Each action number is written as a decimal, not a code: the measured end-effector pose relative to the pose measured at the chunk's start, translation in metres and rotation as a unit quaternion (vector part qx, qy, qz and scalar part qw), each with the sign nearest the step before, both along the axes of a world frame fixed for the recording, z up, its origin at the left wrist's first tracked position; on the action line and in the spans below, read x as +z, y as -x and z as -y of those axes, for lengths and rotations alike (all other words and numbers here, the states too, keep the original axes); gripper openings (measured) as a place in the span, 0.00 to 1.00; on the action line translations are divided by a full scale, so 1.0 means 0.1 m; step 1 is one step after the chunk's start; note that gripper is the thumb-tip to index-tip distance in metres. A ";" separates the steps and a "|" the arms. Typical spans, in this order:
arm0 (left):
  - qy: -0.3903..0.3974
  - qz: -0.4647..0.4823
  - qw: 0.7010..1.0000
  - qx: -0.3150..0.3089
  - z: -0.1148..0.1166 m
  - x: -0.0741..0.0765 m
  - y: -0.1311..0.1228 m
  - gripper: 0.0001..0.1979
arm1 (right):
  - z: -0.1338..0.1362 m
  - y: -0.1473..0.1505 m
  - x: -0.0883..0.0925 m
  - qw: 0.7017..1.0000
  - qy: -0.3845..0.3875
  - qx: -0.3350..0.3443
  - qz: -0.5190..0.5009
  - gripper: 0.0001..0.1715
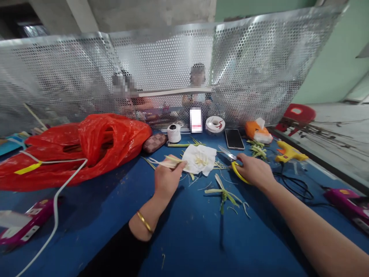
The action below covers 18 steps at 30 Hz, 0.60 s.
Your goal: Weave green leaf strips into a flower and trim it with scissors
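Observation:
My left hand (168,177), with a gold bangle at the wrist, is closed on a pale green leaf strip (170,162) whose ends stick out to the left. My right hand (253,169) grips yellow-handled scissors (236,171), their blades pointing up and left over the table. Between the hands lies a white tissue (192,157) with thin pale shreds (201,158) on it. Nearer to me, a plant-like piece woven or tied from green strips (223,193) rests on the blue table (190,231). Loose trimmings are scattered around the tissue.
Left are a red plastic bag (127,134), a checked pouch (155,143) and a purple power strip (31,223). Behind stand a thread spool (174,133), a lit phone (196,120) and a ribbon roll (215,125). Right are a dark phone (234,139), tissue pack (258,131) and yellow glue gun (291,152).

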<state>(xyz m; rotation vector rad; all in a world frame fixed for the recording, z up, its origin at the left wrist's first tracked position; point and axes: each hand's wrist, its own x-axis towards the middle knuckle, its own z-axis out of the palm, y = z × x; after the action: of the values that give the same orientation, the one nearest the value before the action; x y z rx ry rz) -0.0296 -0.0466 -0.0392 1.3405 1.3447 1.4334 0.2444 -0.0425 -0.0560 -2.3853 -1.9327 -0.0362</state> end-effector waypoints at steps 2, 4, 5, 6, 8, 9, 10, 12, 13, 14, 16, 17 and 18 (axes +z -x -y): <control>-0.014 -0.034 0.999 -0.011 -0.08 -0.05 0.04 0.08 | -0.01 0.02 -0.07 1.000 0.009 0.008 0.001 0.23; 0.069 0.054 0.996 -0.005 -0.14 -0.09 0.05 0.08 | 0.00 0.04 -0.09 1.000 0.008 0.018 0.003 0.22; 0.090 0.073 0.993 -0.005 -0.16 -0.10 0.05 0.07 | 0.00 0.05 -0.09 1.000 0.009 0.025 0.006 0.21; 0.116 0.101 0.988 -0.006 -0.16 -0.10 0.04 0.07 | 0.01 0.06 -0.09 0.999 0.010 0.031 0.010 0.21; 0.160 0.139 0.977 -0.023 -0.14 -0.08 0.02 0.08 | 0.04 0.06 -0.08 0.999 0.013 0.043 0.020 0.20; 0.184 0.157 0.970 -0.037 -0.12 -0.07 0.01 0.09 | 0.05 0.06 -0.07 0.998 0.015 0.049 0.025 0.19; 0.208 0.175 0.961 -0.053 -0.09 -0.05 0.00 0.09 | 0.07 0.06 -0.06 0.998 0.016 0.054 0.032 0.19; 0.242 0.204 0.945 -0.080 -0.03 0.00 -0.02 0.10 | 0.11 0.07 -0.01 0.997 0.018 0.059 0.051 0.18; 0.253 0.216 0.939 -0.090 0.00 0.02 -0.03 0.10 | 0.13 0.08 0.03 0.997 0.008 0.061 0.054 0.18; 0.257 0.226 0.935 -0.094 0.02 0.04 -0.03 0.09 | 0.14 0.11 0.09 0.997 -0.010 0.065 0.046 0.18; 0.257 0.240 0.930 -0.105 0.08 0.08 -0.05 0.09 | 0.16 0.22 0.21 0.991 -0.081 0.091 -0.051 0.19; 0.252 0.243 0.930 -0.112 0.10 0.09 -0.05 0.09 | 0.17 0.30 0.27 0.976 -0.110 0.121 -0.145 0.19; 0.236 0.230 0.935 -0.130 0.12 0.10 -0.06 0.09 | 0.17 0.40 0.32 0.948 -0.105 0.161 -0.254 0.19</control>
<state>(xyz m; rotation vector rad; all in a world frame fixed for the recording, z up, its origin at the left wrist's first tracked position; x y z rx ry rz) -0.0241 -0.0583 -0.0292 0.7688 1.0598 1.0635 0.2047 -0.0597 -0.0236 -1.7033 -1.9086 0.3381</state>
